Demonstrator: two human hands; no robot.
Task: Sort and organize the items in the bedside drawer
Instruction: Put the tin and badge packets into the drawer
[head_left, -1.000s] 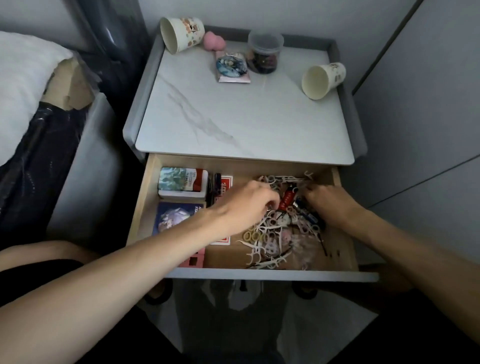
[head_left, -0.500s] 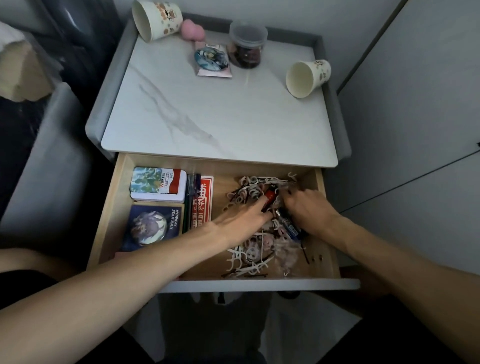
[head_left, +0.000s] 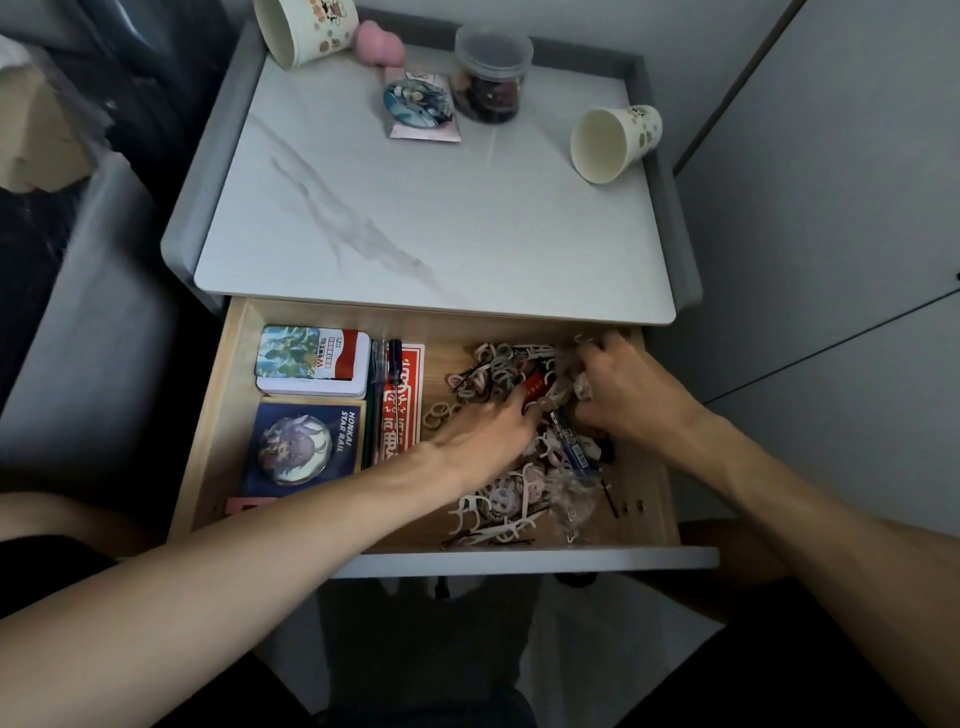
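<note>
Left hand (head_left: 483, 436), fingers straight, touches the red item (head_left: 535, 385) in the drawer (head_left: 223, 415); right hand (head_left: 628, 400) curls just beside it, grip unclear.

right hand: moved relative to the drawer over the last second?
Yes. The right hand has shifted toward the back of the drawer; its fingertips now sit almost under the front edge of the tabletop, no longer mid-drawer.

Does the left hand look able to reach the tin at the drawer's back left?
Probably yes: the tin lies uncovered, and the left hand is in the same open drawer, to its right.
</note>
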